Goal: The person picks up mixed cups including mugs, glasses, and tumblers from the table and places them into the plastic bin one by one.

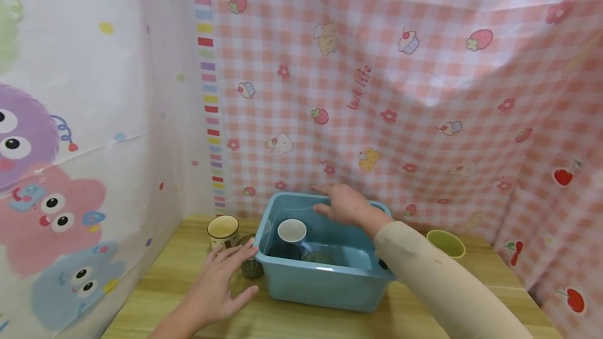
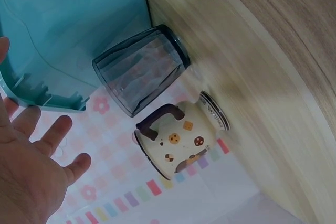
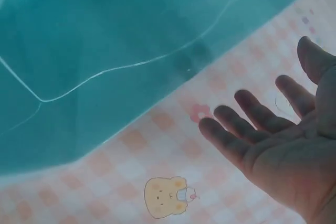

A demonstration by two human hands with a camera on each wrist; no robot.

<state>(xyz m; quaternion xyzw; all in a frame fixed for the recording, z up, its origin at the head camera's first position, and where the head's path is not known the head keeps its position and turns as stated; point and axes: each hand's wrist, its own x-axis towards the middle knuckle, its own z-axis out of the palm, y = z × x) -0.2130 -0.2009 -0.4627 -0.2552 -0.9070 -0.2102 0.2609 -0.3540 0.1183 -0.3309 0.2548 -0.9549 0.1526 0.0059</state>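
On the pale wood-grain table [image 1: 176, 268] stands a rectangular blue plastic tub [image 1: 325, 289], a white round cup [image 1: 292, 230] inside toward its left end. The left hand [image 1: 219, 280], fingers spread, is at the tub's left rim, contact unclear, near a smoky translucent glass [image 2: 142, 69] and a cream cookie-patterned mug [image 2: 181, 137]. The right hand [image 1: 346, 204], fingers extended and apart, hovers by the back rim. Right of the tub sits a yellow-green cup [image 1: 446, 245].

Soft light brightens the head view, glinting on the blue basin [image 1: 325, 290] at its front edge; wrist views look dimmer.
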